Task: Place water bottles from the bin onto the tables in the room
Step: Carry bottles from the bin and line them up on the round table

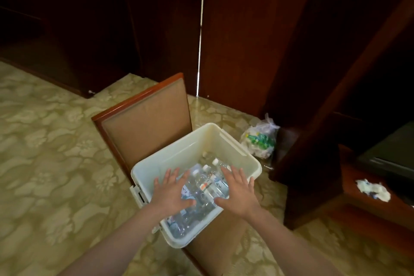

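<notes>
A white plastic bin (pixel 237 141) stands on the seat of a wooden chair (pixel 145 116). Several clear water bottles (pixel 205 180) with white caps lie inside it. My left hand (pixel 171 190) hovers over the bin's left part with fingers spread and straight. My right hand (pixel 238 188) is spread the same way over the bin's right part. Neither hand holds anything. The hands hide part of the bottles.
Dark wooden double doors (pixel 201 29) with metal handles close off the back. A tied plastic bag (pixel 261 141) of rubbish lies on the patterned carpet right of the bin. A low dark wooden table (pixel 358 199) with crumpled tissue (pixel 373 190) stands at right.
</notes>
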The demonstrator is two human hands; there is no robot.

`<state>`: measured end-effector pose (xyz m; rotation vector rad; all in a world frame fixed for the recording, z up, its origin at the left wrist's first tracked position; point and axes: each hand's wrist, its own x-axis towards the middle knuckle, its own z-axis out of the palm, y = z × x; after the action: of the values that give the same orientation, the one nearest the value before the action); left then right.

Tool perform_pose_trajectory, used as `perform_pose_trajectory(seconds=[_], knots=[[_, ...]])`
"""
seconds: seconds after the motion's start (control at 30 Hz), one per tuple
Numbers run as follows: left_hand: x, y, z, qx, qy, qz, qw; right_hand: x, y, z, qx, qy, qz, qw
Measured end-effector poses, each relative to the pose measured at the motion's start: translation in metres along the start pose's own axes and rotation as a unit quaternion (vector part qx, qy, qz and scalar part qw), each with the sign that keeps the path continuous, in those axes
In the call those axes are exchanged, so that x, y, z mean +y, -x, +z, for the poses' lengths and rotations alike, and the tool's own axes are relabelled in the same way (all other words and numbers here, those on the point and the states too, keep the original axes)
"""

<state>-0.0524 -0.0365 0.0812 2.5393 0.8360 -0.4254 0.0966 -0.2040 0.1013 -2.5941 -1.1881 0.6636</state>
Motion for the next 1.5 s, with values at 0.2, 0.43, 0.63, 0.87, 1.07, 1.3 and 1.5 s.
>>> perform_pose_trajectory(seconds=[0.2, 0.43, 0.63, 0.87, 1.07, 1.3, 1.5], knots=[[-0.001, -0.028, 0.011, -0.014, 0.028, -0.029, 0.999, 0.015, -0.042, -0.005, -0.04, 0.022, -0.012, 0.999], [-0.002, -0.047, 0.023, -0.009, 0.112, -0.07, 0.991, 0.019, -0.093, -0.006, -0.093, 0.051, -0.042, 0.993], [0.012, -0.076, 0.04, -0.01, 0.181, -0.124, 0.976, 0.034, -0.149, -0.004, -0.153, 0.084, -0.079, 0.981], [0.032, -0.127, 0.06, -0.017, 0.265, -0.214, 0.94, 0.064, -0.223, 0.007, -0.225, 0.072, -0.115, 0.965], [0.043, -0.177, 0.079, -0.027, 0.32, -0.269, 0.908, 0.098, -0.274, 0.032, -0.282, 0.069, -0.098, 0.952], [0.045, -0.219, 0.115, -0.042, 0.382, -0.334, 0.861, 0.129, -0.301, 0.063, -0.318, 0.023, -0.043, 0.947], [0.05, -0.238, 0.138, -0.038, 0.423, -0.404, 0.81, 0.138, -0.302, 0.086, -0.285, -0.009, -0.006, 0.958]])
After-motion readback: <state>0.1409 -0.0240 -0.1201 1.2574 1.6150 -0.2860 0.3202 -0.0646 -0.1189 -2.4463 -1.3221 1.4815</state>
